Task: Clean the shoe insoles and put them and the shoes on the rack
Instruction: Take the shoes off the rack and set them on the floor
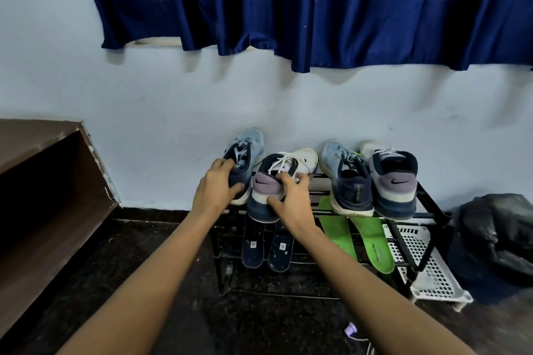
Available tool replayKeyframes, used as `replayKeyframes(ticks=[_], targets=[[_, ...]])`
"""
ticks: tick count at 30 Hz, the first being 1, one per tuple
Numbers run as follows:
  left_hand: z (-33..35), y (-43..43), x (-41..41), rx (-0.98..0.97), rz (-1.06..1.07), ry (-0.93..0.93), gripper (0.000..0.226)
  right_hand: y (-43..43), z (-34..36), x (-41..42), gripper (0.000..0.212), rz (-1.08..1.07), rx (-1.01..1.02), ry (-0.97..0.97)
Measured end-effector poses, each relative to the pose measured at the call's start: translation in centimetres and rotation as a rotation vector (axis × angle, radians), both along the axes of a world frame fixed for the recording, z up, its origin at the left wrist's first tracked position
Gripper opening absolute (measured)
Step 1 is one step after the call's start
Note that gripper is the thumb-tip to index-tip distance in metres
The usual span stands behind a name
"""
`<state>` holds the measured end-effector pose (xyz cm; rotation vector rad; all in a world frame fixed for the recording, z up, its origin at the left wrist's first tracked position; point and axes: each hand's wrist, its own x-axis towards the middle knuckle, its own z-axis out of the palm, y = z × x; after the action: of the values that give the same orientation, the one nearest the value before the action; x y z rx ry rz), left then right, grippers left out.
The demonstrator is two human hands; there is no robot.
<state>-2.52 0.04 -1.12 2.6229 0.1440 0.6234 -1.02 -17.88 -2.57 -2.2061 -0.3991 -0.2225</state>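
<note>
A black metal shoe rack (429, 202) stands against the wall. My left hand (215, 186) grips the heel of a light-blue and navy shoe (248, 147) at the rack's top left. My right hand (291, 196) grips the heel of a white and navy shoe (291, 164) beside it. Another light-blue shoe (344, 179) and another white and navy shoe (393, 179) sit on the top shelf at the right. Two dark blue insoles (266, 248) and two green insoles (372, 242) lie on the lower shelf.
A white perforated basket (427, 271) leans at the rack's right end, with a black bag (499, 239) beyond it. A brown wooden cabinet (49, 181) stands at the left. A blue curtain (317, 3) hangs above. A small purple object (350, 328) lies on the dark floor.
</note>
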Motion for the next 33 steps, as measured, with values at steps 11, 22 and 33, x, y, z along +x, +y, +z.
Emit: replayKeyframes(ticks=[11,22,33], targets=[[3.3,2.4,-6.4,-0.009,0.05,-0.14,0.044,-0.4,0.7,-1.8,0.03,0.068,0.035,-0.125],[0.7,7.9,-16.1,-0.031,0.162,-0.164,0.041,3.4,1.9,-10.8,0.033,0.312,0.0,-0.355],[-6.9,13.3,-29.0,-0.077,0.335,-0.051,0.03,10.5,-3.9,-21.5,0.027,0.572,-0.017,-0.373]])
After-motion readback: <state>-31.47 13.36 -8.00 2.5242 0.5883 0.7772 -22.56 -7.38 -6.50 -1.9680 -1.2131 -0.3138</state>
